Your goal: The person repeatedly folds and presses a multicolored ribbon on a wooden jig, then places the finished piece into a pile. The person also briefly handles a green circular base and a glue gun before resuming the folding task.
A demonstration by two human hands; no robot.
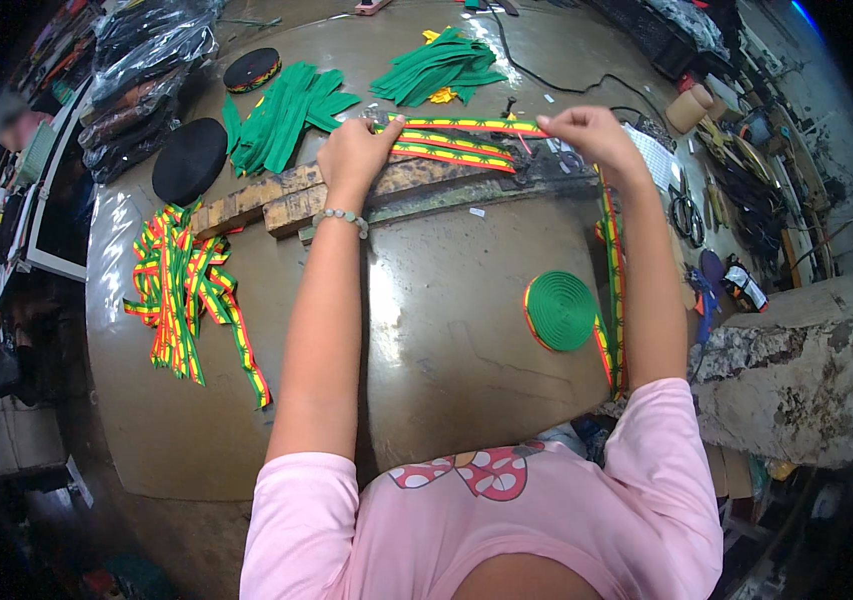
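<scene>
Stretching between left hand (354,155) and right hand (591,135), one red-yellow-green ribbon (471,124) is pinched by each grip above the table (476,370). Parallel lengths (456,151) lie beside it; judging by the heaped strips (181,290) leftward, many are done, the ribbon coil (559,312) remaining.

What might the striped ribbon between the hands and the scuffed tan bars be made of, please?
Striped ribbon: probably woven fabric, fairly matte; it is thin and flat, fibre type unclear. Tan bars: likely wood, worn and dull, judging by brown colour and dark, patchy stains.
</scene>
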